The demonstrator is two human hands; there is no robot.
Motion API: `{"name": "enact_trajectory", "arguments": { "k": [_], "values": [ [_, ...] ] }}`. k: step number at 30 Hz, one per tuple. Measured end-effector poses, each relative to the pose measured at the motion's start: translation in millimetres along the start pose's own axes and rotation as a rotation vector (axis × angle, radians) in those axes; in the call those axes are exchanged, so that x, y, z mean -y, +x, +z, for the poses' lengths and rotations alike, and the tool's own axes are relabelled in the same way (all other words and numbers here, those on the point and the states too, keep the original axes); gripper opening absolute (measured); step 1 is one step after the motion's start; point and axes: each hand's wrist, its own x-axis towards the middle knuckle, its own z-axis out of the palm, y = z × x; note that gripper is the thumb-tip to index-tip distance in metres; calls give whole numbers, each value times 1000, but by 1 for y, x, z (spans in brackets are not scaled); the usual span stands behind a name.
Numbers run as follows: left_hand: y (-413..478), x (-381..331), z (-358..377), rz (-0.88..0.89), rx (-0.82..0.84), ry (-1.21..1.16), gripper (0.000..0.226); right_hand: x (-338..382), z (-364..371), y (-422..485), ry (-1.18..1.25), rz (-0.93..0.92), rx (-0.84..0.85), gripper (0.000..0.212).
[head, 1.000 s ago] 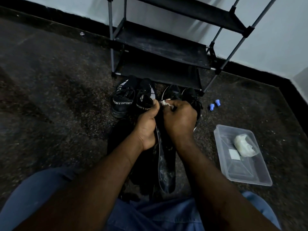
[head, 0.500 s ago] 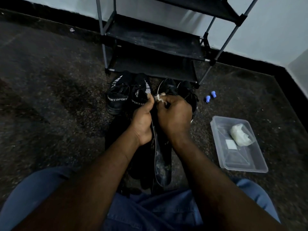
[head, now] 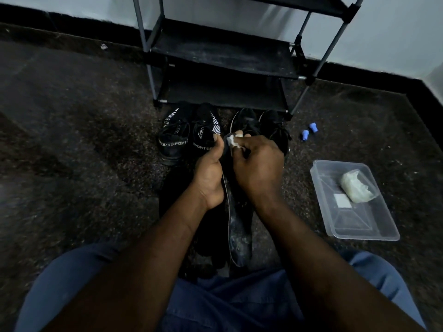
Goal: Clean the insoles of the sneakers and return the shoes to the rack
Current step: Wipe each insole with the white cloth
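Has rubbed the white wad (head: 232,142) a touch leftward across the far tip of the insole (head: 239,236), closer to the raised thumb of the left hand (head: 208,176). Now bares more of the wad between the curled fingers of the right hand (head: 259,166) than a second ago (a small shift, hard to judge in the dim light).

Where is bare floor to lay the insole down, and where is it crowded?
Bare: floor left of the SPORT sneakers; the strip between the blue caps and the clear container; the rack shelves. Crowded: by the plain sneakers, where the left hand holds the insole and the right hand pinches a white wad.
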Motion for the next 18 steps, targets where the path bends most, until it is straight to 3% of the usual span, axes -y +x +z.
{"name": "enact_trajectory", "arguments": {
  "k": [4, 10, 18],
  "values": [
    [-3, 0, 2, -19, 6, -16, 69, -8, -4, 11, 5, 47, -20, 23],
    [2, 1, -1, 6, -6, -10, 60, 2, 10, -17, 84, -28, 75, 21],
    [5, 8, -5, -46, 32, -42, 68, -10, 1, 14, 27, 71, -12, 19]
  ]
}}
